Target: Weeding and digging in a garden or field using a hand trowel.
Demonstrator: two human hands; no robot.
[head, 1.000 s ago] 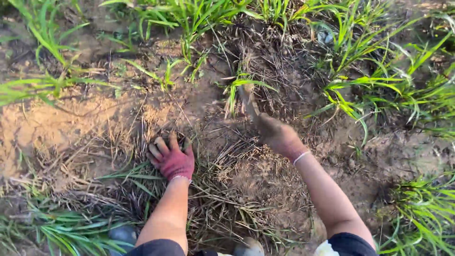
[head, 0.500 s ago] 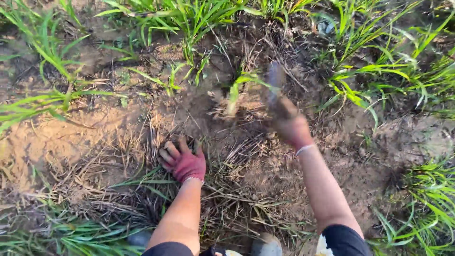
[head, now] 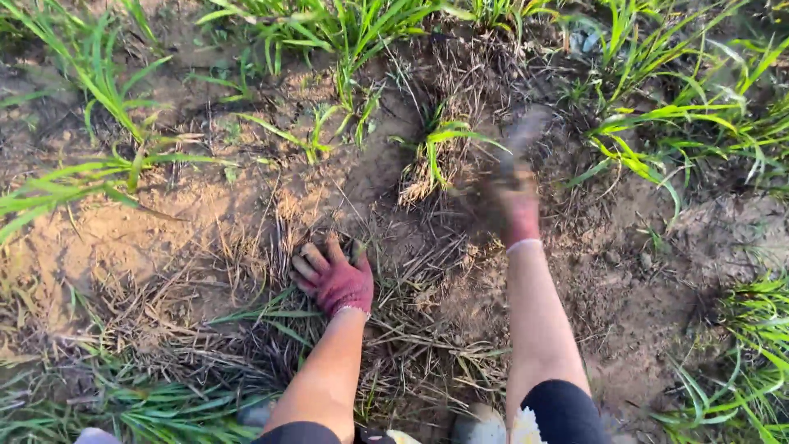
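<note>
left hand (head: 335,279): fingers spread flat on dry straw (head: 246,312) below grass tuft (head: 440,148) | right hand (head: 511,201): blurred, apparently fisted around 1 tool (head: 519,136) right of tuft

Outdoor ground, no walls. Bare sandy-brown soil (head: 99,238) at left of frame, sunlit. Dry straw litter (head: 205,329) across lower centre. Green grass blades (head: 682,123) along top edge, upper right, and lower corners.
</note>
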